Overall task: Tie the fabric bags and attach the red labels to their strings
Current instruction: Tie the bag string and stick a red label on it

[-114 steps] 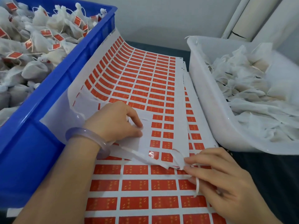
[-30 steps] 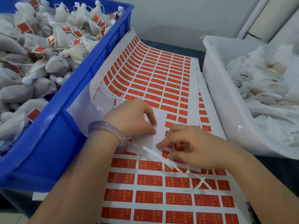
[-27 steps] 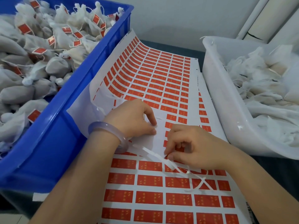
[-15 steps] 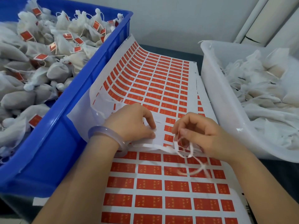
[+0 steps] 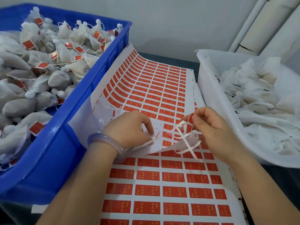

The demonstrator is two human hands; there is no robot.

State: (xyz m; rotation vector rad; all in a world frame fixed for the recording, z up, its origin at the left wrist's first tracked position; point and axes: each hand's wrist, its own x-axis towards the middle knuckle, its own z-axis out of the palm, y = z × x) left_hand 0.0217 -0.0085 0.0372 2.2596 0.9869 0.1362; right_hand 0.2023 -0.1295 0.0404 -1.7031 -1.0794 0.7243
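Peeling had given way to lifting. A second before, the right hand [image 5: 212, 127] lay low on the label sheet [image 5: 154, 82], its fingertips working at one sticker. Now it was raised clear of the paper, with thumb and forefinger closed tight on a single red label [image 5: 189, 122] that hung upright just above the sheet's near edge. White waste strips [image 5: 186, 142] from between the stickers had come up with it and trailed in a loose cross below the fingers. The sheet's near corner had curled upward too.

The left hand [image 5: 129, 127], with a pale bracelet [image 5: 105, 141] on its wrist, was where it had been, with bent fingertips pressing the sheet down. One strip ran under them, and whether they also pinched it could not be told.

The label looked free, so the picking step was probably finished. No bag was in either hand. The untied fabric bags [image 5: 251, 95] sat in the white tub [image 5: 209, 98] just right of the sheets, and the tied bags [image 5: 56, 78], already labelled, filled the blue crate [image 5: 68, 125] on the left. The clinging strips would likely need shaking off before the label could fold round a string.
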